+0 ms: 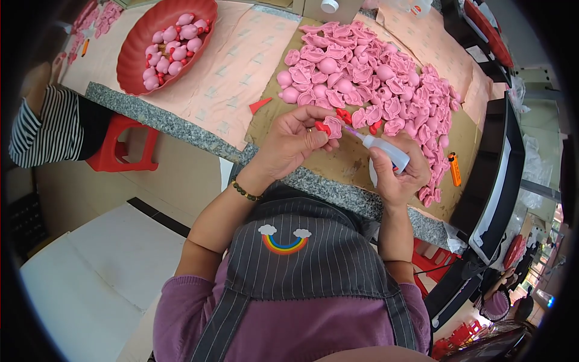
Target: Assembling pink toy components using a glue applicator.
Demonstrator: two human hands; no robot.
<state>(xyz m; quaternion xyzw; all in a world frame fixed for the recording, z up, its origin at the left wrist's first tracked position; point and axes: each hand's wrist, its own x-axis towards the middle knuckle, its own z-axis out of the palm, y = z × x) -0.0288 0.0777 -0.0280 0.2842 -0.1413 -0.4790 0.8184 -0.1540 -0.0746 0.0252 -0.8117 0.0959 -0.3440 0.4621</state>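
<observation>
Between the thumb and fingers of my left hand (288, 145) is a small pink moulded piece (332, 127) with a red part (322, 128) at its side. My right hand (405, 172) is wrapped round a squeeze bottle (381, 148), translucent white with a thin purplish nozzle (354, 132). That nozzle points at the pink piece; I cannot tell whether they touch. Beside my left fingertips is another red part (344, 114), and one more small red part (375, 128) is near the bottle. A large pile of pink moulded pieces (362, 66) spreads just beyond both hands.
Brown cardboard (347, 172) covers the stone-edged table (329, 192). An orange lighter (454, 169) lies at right, a red triangular scrap (260, 105) at left. A red bowl (129, 57) holds several round pink figures. At far left sits another person in striped clothing (45, 123), by a red stool (123, 148).
</observation>
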